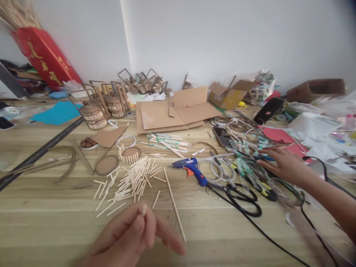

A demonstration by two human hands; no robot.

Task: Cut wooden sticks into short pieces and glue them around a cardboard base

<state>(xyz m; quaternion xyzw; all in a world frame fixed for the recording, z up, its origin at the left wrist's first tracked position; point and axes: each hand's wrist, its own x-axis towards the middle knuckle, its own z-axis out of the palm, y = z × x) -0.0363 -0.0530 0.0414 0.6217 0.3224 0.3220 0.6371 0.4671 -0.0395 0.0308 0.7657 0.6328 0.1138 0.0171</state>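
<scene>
Stick stub (144, 210) sits near centre, pinched between thumb and forefinger of the left hand (130, 237). Right hand (280, 163), fingers loosely spread, rests on the wrapper pile (244, 166) at right. Cut sticks (133, 181) lie just beyond the left hand, glue gun (191, 168) farther right.

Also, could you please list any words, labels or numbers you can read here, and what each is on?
No text can be read.
Red box: gold marks, too blurred to read.
Wrappers: green print, too small to read.
Glue gun: no label shows.
Stick in left hand: no print.
</scene>
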